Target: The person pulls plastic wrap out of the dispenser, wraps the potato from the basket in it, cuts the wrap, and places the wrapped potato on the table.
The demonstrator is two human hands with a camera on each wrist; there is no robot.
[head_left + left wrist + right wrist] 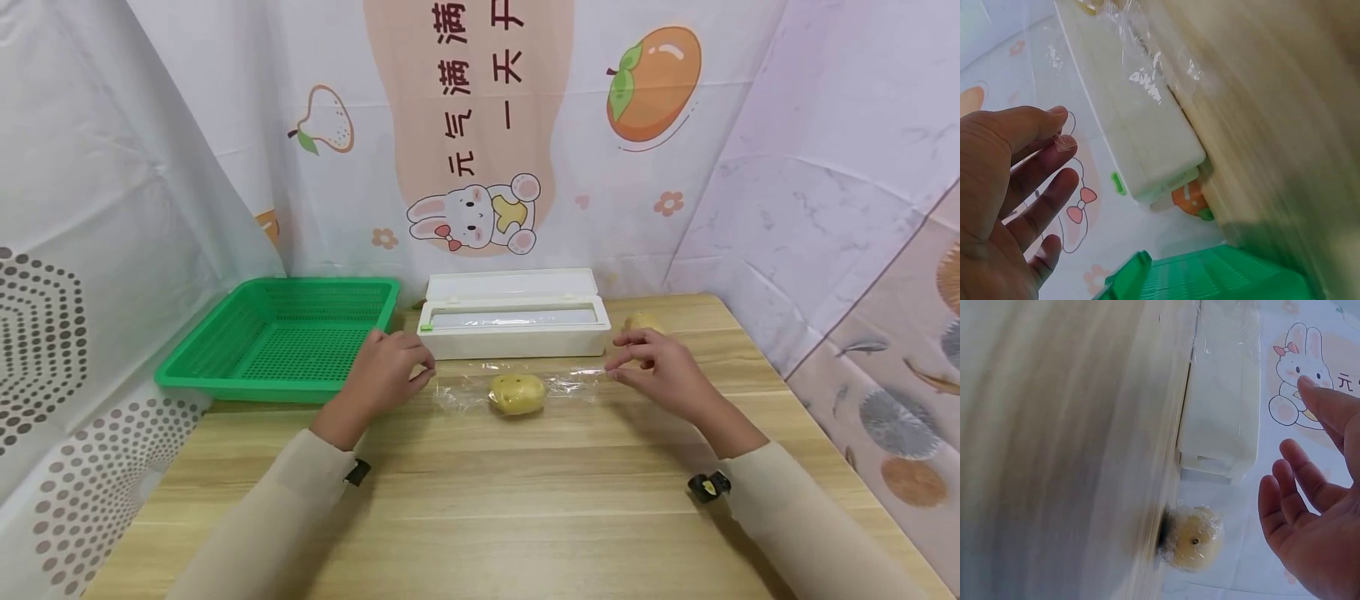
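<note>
A yellow potato lies on the wooden table with a sheet of clear plastic wrap around it, spreading out to both sides. My left hand pinches the wrap's left end between thumb and index finger. That pinched corner of film shows clearly in the left wrist view, with the other fingers spread. At the opposite end, my right hand has its thumb and index fingertips together at the film's edge. Its remaining fingers are loosely bent in the right wrist view.
Just behind the potato stands a white wrap dispenser box, lid raised. A green plastic basket sits at the back left. Another potato, covered in film, rests beyond the box's right end. A printed curtain hangs behind the table.
</note>
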